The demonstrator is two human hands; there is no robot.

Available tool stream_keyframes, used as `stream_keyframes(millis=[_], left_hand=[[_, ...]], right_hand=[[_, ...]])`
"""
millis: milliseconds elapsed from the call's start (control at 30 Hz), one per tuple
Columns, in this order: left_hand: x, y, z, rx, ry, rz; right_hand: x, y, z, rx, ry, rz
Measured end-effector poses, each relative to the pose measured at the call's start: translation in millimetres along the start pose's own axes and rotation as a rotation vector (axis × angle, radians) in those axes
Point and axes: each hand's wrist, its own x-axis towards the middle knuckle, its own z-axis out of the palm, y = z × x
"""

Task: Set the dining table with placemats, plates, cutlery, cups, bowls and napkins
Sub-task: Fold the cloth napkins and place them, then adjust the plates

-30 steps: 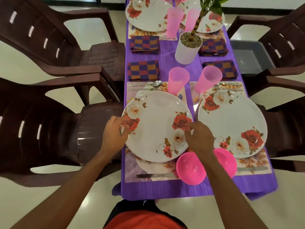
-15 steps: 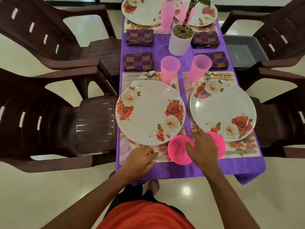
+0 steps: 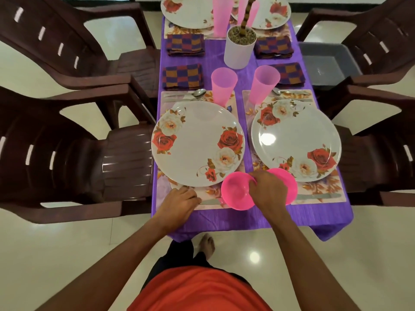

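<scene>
Table [image 3: 224,221], purple cloth.
Left plate [image 3: 197,144], floral, on a placemat [image 3: 164,187].
Right plate [image 3: 296,140]: beside the left plate.
Left pink bowl [image 3: 235,191]: at the left plate's near-right edge, its rim gripped by the right hand [image 3: 268,191].
Right pink bowl [image 3: 288,182]: beyond that hand.
Left hand [image 3: 179,198]: just nearer than the left plate, curled over the knife [image 3: 211,201] handle; grip unclear.

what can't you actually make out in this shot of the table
- Head view: right hand covers where the left bowl and right bowl meet; grip unclear.
- Left hand hides one end of the knife; hold unclear.
- Top edge cuts off the far left plate and most of the plant.
</scene>
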Motion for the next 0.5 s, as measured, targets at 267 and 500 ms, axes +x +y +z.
stream_keyframes(millis=[267,500], left_hand=[[-17,-22,-14,0.036,0.02,-0.006],[-22,-21,-16,0.022,0.026,-0.027]], right_hand=[[2,5,1,-0.023,0.007,-0.02],[1,3,5,-0.036,0.017,-0.03]])
